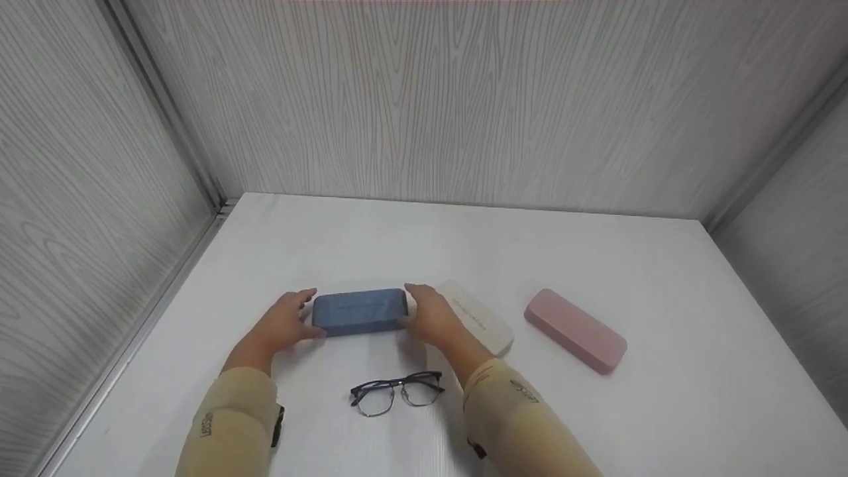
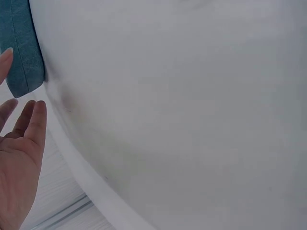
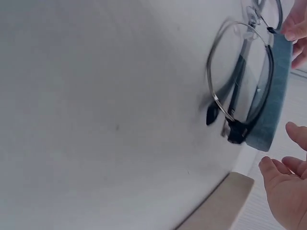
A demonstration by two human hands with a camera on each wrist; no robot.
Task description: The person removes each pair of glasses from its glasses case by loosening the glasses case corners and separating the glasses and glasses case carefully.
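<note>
Blue all over and seemingly resting on the bench (image 1: 371, 245), find the case (image 1: 360, 311) set crosswise between left hand (image 1: 286, 322) and right hand (image 1: 432, 315). Read the grip as loose on both sides, with fingers relaxed and spread about the short ends, clasping nothing. Note a gap at the right hand in the right wrist view; for the left thumb, impossible to tell touch from overlap. To handle it well, set thumbs on the near edge and fingers on the far edge, then squeeze evenly to avoid twisting. Keep both sleeves (image 1: 523, 417) off the glasses (image 1: 400, 383), lying between the forearms. Mind the white case (image 1: 480, 321), partly hidden by the right hand; leave alone the pink case (image 1: 576, 330), farther right.
</note>
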